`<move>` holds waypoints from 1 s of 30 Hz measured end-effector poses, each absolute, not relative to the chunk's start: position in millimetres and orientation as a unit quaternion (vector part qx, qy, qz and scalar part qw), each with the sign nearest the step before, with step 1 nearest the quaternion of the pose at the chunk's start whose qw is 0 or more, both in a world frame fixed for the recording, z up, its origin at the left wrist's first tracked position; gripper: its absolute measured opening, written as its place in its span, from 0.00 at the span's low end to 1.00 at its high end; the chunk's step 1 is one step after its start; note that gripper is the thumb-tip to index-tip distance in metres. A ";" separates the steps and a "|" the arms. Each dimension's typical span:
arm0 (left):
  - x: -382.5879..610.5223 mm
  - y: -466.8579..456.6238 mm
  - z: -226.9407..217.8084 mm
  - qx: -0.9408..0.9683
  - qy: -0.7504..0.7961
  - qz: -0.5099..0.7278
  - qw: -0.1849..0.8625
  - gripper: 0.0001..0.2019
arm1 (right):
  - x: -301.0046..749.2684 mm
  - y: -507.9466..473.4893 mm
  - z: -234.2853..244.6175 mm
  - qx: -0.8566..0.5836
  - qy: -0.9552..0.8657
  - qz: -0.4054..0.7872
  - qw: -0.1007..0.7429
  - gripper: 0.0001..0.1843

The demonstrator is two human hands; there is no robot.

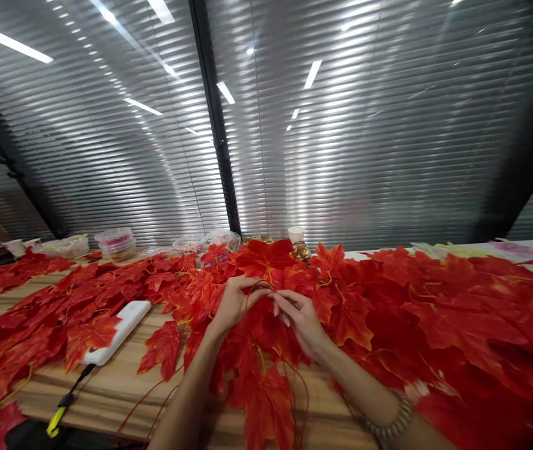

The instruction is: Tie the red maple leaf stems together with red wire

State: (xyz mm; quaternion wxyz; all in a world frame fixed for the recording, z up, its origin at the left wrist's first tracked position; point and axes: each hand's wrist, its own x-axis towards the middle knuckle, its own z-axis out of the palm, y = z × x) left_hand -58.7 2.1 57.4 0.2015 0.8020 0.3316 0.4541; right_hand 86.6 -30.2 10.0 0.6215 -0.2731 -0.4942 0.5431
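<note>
My left hand point(238, 303) and my right hand point(298, 315) meet over the middle of the table, fingertips pinched close together. Between them runs a thin red cord point(249, 301), looped above my left fingers and touching the yellow stem of a red artificial maple leaf point(266, 255). That leaf stands up just beyond my fingertips. Below my hands another maple leaf point(269, 406) hangs toward the table's front edge, with more cord point(304, 394) trailing beside it. The exact point where cord and stem meet is too small to make out.
Heaps of red maple leaves point(463, 319) cover the wooden table point(154, 400) on both sides. A white power bank point(126, 328) with a yellow-tipped strap lies at left, partly under a leaf. Plastic tubs point(116, 244) and a paper cup point(296, 234) stand at the back before blinds.
</note>
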 end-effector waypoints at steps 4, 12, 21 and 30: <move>-58.4 2.0 57.4 0.803 0.333 0.455 0.196 0.08 | 86.4 -29.8 10.2 -0.275 -0.490 0.542 0.625 0.11; -57.4 1.0 58.8 0.802 0.330 0.453 0.207 0.08 | 87.1 -30.7 10.4 -0.280 -0.497 0.540 0.619 0.12; -57.1 1.2 59.0 0.797 0.331 0.458 0.211 0.08 | 86.5 -30.3 10.8 -0.285 -0.499 0.534 0.620 0.12; -56.9 0.9 58.7 0.801 0.336 0.452 0.206 0.09 | 86.9 -30.8 11.9 -0.284 -0.499 0.536 0.619 0.12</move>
